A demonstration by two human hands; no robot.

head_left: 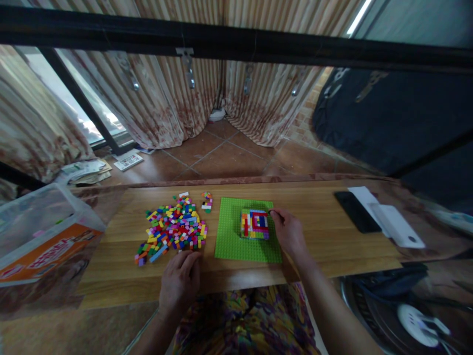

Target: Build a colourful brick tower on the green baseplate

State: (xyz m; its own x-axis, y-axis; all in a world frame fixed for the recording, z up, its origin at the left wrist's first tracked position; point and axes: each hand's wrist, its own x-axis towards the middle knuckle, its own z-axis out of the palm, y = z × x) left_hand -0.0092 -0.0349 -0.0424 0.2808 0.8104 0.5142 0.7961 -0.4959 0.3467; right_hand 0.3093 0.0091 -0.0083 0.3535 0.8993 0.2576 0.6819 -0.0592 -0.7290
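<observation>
- Head view, forward and down onto a long wood-grain tabletop; clock directions taken from the middle of the bright green, square, studded plastic baseplate.
- Just off centre toward 3 o'clock: compact, multicoloured structure of plastic bricks, standing on the baseplate, with red, yellow, blue, white and purple showing.
- At 3 o'clock: bare right hand, thumb and forefinger drawn narrowly together just beside the structure; contents of the pinch, if any, impossible to tell.
- At 8 o'clock: bare left hand, loosely curled, palm down, near the tabletop's near edge; anything beneath the fingers hidden.
- At 9 o'clock: loose, many-coloured pile of small plastic bricks; at 10 o'clock, a small separate cluster of bricks.
- Step in hand, by judgement: building up the structure, partway along, with many bricks loose.
- Next move, by judgement: calling for careful alignment of studs, then a straight, firm press without shifting the baseplate.
- Writing, far out at 9 o'clock: clear plastic box with an orange label, large white lettering too tilted and blurred to read.
- At 10 o'clock, on the floor: white rectangular printed item, print illegible.
- Far out at 3 o'clock: black, flat, phone-like slab, without readable brand.
</observation>
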